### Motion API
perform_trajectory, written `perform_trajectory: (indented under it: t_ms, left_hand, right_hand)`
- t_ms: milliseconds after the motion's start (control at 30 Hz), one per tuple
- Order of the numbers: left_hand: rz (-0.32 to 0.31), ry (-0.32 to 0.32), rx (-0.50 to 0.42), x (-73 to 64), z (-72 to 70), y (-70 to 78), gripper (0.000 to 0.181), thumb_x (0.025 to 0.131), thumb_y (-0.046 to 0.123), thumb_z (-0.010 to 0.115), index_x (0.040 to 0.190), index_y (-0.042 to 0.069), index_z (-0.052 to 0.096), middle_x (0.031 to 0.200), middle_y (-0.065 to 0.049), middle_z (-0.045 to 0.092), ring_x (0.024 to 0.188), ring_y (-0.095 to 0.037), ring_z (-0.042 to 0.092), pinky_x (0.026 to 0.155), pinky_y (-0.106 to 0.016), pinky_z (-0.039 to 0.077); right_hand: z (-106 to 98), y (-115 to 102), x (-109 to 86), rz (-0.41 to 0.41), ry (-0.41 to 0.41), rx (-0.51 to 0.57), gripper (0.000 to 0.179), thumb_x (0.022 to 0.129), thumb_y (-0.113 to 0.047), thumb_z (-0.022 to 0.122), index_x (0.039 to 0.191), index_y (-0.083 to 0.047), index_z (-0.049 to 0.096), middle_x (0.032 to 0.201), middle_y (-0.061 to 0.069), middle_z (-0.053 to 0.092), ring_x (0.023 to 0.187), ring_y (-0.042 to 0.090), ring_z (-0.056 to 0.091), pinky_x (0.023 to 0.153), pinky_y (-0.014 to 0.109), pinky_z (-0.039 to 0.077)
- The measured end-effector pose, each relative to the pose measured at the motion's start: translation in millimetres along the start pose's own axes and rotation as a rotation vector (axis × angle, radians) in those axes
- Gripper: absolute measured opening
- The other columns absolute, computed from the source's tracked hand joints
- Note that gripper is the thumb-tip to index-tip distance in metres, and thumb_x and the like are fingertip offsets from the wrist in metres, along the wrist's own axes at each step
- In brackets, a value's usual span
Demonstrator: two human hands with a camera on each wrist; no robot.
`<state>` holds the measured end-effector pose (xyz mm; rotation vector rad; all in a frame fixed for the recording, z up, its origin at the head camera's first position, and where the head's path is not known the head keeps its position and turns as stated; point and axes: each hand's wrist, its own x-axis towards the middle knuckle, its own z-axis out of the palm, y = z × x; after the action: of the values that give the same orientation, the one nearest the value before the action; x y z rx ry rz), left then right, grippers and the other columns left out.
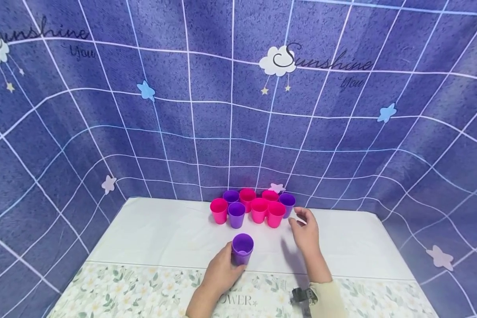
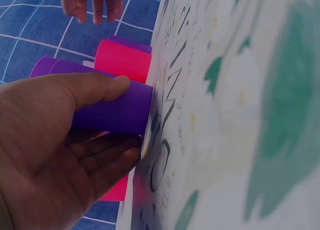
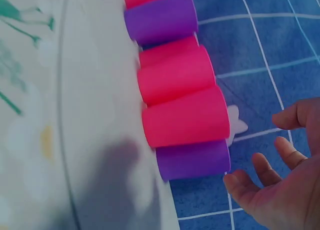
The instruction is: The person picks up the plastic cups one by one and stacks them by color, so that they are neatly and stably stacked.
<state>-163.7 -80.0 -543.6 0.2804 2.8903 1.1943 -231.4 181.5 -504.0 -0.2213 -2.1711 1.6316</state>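
My left hand grips a purple cup upright near the front of the white table section. Two rims show at the top of this purple cup in the left wrist view, so one cup appears nested in another. The thumb lies along its side and the fingers pass beneath it in that view. My right hand is raised with fingers loosely bent and parted, holding nothing. Nearest to its fingertips is the purple cup at the right end of the cup group, beside a pink cup.
Several pink and purple cups stand upright in two rough rows at the back, among them a pink cup at the left end and a purple cup in front. A blue gridded curtain rises behind. Flowered cloth covers the table's front.
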Motion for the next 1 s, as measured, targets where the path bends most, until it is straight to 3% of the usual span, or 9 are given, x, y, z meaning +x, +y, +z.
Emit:
perform_trajectory:
  t_ms: [200,300,400,467,533,667,733,1000]
  left_hand:
    - [-0.006,-0.028,-0.011,0.5,-0.8,-0.4,0.082,0.089,0.026,0.084,0.154,-0.004,0.044,0.151,-0.026,0.058,0.141,-0.042,0.058,0.120,-0.060,0.046]
    - [-0.024,-0.053,-0.017,-1.1,-1.7,-0.8,0.084,0.090,0.026,0.083,0.156,-0.003,0.041,0.154,-0.026,0.056,0.143,-0.042,0.056,0.120,-0.061,0.045]
    - [-0.024,-0.059,-0.023,-2.3,-2.8,-0.9,0.083,0.090,0.026,0.082,0.157,0.000,0.041,0.155,-0.024,0.056,0.144,-0.041,0.055,0.121,-0.062,0.044]
    - [-0.016,-0.053,-0.028,-3.3,-4.0,-0.7,0.082,0.089,0.025,0.082,0.156,0.002,0.042,0.154,-0.023,0.057,0.143,-0.040,0.057,0.120,-0.061,0.045]
    - [-0.009,-0.052,-0.026,-4.6,-4.6,-0.8,0.081,0.089,0.024,0.082,0.156,0.002,0.042,0.153,-0.023,0.058,0.142,-0.041,0.057,0.119,-0.062,0.045]
    - [-0.013,-0.057,-0.024,-6.9,-4.9,-1.0,0.079,0.089,0.022,0.081,0.155,0.000,0.043,0.152,-0.024,0.058,0.141,-0.042,0.058,0.118,-0.063,0.046]
    - [-0.017,-0.059,-0.029,-7.1,-5.1,-1.2,0.079,0.089,0.022,0.080,0.155,0.000,0.043,0.152,-0.024,0.058,0.141,-0.042,0.057,0.119,-0.064,0.045]
    - [-0.029,-0.076,-0.047,-2.3,-4.5,-0.6,0.079,0.088,0.020,0.080,0.156,0.003,0.043,0.153,-0.022,0.058,0.142,-0.043,0.057,0.119,-0.066,0.043]
  right_hand:
    - [0,4,17.3,0.035,0.000,0.006,0.036,0.094,0.002,0.062,0.130,0.008,0.061,0.135,0.031,0.062,0.134,0.046,0.058,0.116,0.056,0.049]
    - [1,6,24.8,0.062,-0.010,0.009,0.036,0.095,0.002,0.060,0.131,0.007,0.060,0.137,0.030,0.061,0.135,0.043,0.058,0.113,0.041,0.052]
    - [2,8,32.7,0.071,-0.008,0.006,0.037,0.095,0.001,0.059,0.132,0.007,0.061,0.137,0.028,0.061,0.132,0.040,0.059,0.100,0.021,0.050]
    - [3,10,37.9,0.057,-0.004,-0.002,0.039,0.094,0.001,0.058,0.132,0.007,0.062,0.136,0.028,0.062,0.128,0.040,0.059,0.094,0.017,0.048]
    - [4,13,41.6,0.042,-0.011,-0.013,0.040,0.093,0.002,0.058,0.132,0.007,0.062,0.136,0.029,0.061,0.126,0.041,0.057,0.097,0.023,0.047]
    - [6,22,45.5,0.001,-0.035,-0.058,0.043,0.089,0.006,0.056,0.131,0.008,0.064,0.138,0.032,0.058,0.130,0.045,0.052,0.113,0.050,0.045]
    - [7,26,46.5,-0.029,-0.047,-0.078,0.045,0.087,0.007,0.056,0.131,0.009,0.064,0.139,0.034,0.056,0.133,0.046,0.050,0.117,0.058,0.042]
    - [5,30,49.3,-0.052,-0.070,-0.122,0.043,0.091,0.003,0.060,0.134,0.009,0.063,0.141,0.037,0.053,0.135,0.052,0.050,0.120,0.063,0.041]
